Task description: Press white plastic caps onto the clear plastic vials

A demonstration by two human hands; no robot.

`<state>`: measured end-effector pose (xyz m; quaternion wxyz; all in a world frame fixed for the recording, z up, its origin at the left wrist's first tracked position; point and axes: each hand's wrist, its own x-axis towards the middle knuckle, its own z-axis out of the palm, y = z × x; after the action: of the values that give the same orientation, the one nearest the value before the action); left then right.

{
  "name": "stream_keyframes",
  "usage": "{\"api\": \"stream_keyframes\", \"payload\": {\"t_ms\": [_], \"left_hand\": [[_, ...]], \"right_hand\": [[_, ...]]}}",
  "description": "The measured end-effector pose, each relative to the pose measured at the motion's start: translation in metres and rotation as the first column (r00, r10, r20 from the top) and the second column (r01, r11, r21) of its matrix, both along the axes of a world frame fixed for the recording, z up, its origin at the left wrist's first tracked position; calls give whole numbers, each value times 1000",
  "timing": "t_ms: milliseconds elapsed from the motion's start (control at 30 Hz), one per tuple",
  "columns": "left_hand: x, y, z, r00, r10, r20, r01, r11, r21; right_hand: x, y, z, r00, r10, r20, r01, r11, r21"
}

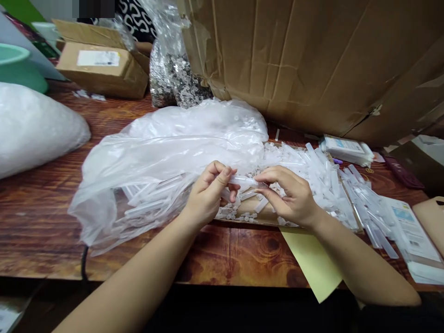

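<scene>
Near the middle of the view, my left hand (210, 190) is closed around one end of a clear plastic tube (244, 181). The thumb and fingers of my right hand (289, 192) pinch the tube's other end. Below and behind both hands lies a shallow cardboard tray (256, 223) with small white plastic caps (243, 216) and more translucent tubes (312, 166). A large clear plastic bag (166, 148) of tubes lies beside my left hand, its mouth towards the front left.
A tall cardboard box (294, 60) stands behind the tray. Loose tubes (371, 212) and packs of printed cards (412, 231) lie right. Yellow paper (312, 261) overhangs the front edge. A white sack (34, 129), a small box (100, 69) and a bag of metal parts (183, 78) lie left and back.
</scene>
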<state>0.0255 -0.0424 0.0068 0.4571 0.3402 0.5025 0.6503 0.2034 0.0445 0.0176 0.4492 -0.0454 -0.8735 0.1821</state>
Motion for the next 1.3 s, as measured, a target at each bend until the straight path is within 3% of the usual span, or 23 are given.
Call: {"api": "stream_keyframes", "payload": {"t_ms": [133,300,433,567,700,800,933,1000,1033,1067,1100,1133,1167,1200,1233,1267,1300], "left_hand": [[5,-3,0,1000,-10,-3,10,1000,23],[9,-6,2,1000,5,-14,-3,997,77],[10,-7,3,1000,1,20,-2,998,55],[11,-8,3,996,-46,80,44,999,28],[11,-8,4,991,-55,120,61,997,-50],[10,-8,4,993,-40,109,45,998,-46],[11,-8,2,991,-77,113,90,990,-107],[13,-10,0,996,-73,54,77,995,-71],[14,-12,-2,999,-48,-10,48,999,-5],[15,-14,-4,996,-7,-91,15,995,94],[16,-16,-7,983,44,-178,-6,978,208],[17,-17,-9,961,96,-258,-10,949,315],[18,-18,-12,936,135,-326,5,918,396],[19,-18,-14,912,158,-379,31,894,447],[20,-18,-15,894,162,-418,58,883,466],[21,-17,-16,884,149,-444,80,887,456],[21,-15,-17,882,124,-455,94,899,427]], "right_hand": [[-2,-4,-5,999,-26,-24,25,999,-19],[0,-7,0,991,-90,103,98,992,-83],[0,-7,4,996,-51,74,45,996,79],[-2,-11,0,989,-117,94,118,993,0],[-3,-15,-4,988,-99,119,95,995,38],[-3,-16,-6,958,-134,255,166,980,-109],[-6,-16,-6,953,-163,255,162,987,26],[-8,-18,-6,961,-139,238,153,987,-41],[-9,-19,-5,964,-104,245,150,973,-176],[-10,-21,-3,966,-44,253,137,922,-362],[-10,-22,-1,966,40,254,114,819,-562],[-9,-23,2,961,134,242,90,674,-733],[-7,-24,6,946,229,229,79,522,-849],[-4,-23,11,924,307,227,89,405,-910],[0,-21,16,904,352,245,113,355,-928],[5,-16,22,890,354,287,144,378,-914],[11,-10,28,885,311,347,177,464,-868]]}}
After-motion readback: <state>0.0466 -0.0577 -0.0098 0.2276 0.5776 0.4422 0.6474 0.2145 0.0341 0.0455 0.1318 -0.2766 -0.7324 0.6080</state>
